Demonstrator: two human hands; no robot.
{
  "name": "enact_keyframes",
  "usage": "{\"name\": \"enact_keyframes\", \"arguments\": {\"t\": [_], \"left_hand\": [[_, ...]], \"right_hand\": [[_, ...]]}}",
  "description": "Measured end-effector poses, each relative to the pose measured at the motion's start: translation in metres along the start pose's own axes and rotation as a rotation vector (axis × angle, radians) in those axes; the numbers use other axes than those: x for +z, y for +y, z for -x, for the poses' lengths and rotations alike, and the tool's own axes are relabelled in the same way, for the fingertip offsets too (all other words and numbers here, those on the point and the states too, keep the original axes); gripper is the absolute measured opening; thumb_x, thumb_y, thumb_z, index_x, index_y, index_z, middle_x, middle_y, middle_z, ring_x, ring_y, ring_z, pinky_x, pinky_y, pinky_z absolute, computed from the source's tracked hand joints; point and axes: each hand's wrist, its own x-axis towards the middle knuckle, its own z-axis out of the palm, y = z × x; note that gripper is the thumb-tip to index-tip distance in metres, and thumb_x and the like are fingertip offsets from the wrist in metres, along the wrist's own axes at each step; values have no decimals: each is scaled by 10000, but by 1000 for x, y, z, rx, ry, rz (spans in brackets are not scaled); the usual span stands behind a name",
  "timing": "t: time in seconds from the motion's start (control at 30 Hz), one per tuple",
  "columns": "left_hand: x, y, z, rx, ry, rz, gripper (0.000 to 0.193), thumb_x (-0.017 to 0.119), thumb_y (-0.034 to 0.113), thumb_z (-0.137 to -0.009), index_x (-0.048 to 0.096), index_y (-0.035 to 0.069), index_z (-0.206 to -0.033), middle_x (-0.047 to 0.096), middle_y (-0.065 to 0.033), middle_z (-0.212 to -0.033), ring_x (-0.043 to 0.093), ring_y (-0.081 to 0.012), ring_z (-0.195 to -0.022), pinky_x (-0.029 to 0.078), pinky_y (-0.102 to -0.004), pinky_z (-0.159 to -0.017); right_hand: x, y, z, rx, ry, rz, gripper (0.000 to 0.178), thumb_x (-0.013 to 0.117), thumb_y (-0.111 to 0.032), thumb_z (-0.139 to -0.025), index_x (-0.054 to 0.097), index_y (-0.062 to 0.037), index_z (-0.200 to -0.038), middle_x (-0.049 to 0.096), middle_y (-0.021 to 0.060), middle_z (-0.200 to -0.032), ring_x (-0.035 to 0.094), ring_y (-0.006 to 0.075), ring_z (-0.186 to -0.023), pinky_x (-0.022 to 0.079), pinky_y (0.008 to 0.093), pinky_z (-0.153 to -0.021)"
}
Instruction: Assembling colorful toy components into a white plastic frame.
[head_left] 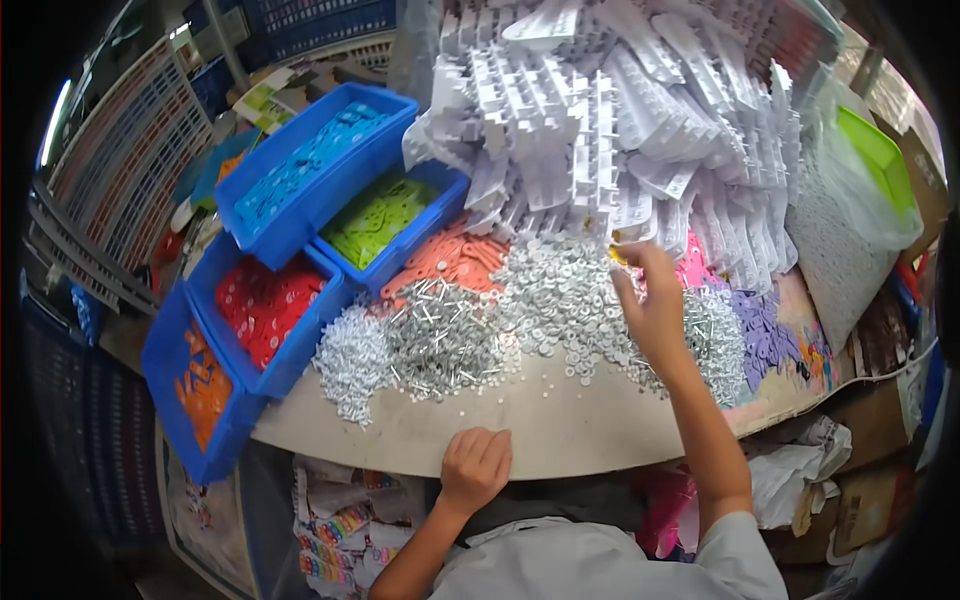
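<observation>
My left hand [476,468] rests at the near edge of the table [570,425], its fingers curled in; whatever it might hold is hidden. My right hand [652,300] reaches over the heaps, thumb and fingers apart, with the fingertips by some yellow pieces [622,262]. Under and beside it lies a heap of small grey-white rings [560,290]. A heap of short metal pins [440,335] and one of tiny white parts [355,355] spread to the left. More silvery pins [715,335] lie right of my right wrist, next to purple pieces [765,330] and pink pieces [692,262].
White toothed plastic strips [600,130] are stacked high at the back. Blue bins hold blue pieces [310,165], green pieces [375,225], red pieces [268,305] and orange pieces [203,385]. Salmon pieces [455,258] lie near them. A bulging clear bag [850,220] stands at right.
</observation>
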Motion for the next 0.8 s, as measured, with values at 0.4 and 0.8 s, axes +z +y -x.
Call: {"name": "enact_keyframes", "arguments": {"t": [0.4,0.8], "left_hand": [[1,1,-1,-121,-17,-34,103,711,28,-815,678,28,-912,633,-112,-820,627,-330,-808,502,-439,-749],[-15,19,-17,-382,56,375,148,687,49,-876,705,-16,-1007,684,-120,-900,630,-269,-860,500,-367,-817]], "right_hand": [[53,83,-148,209,132,-73,396,765,-255,-766,570,7,-991,668,183,-995,657,299,-910,521,394,-806],[-13,-12,16,141,288,-865,527,757,-141,-857,437,-45,-1264,538,84,-1196,552,172,-1116,433,341,-999]]}}
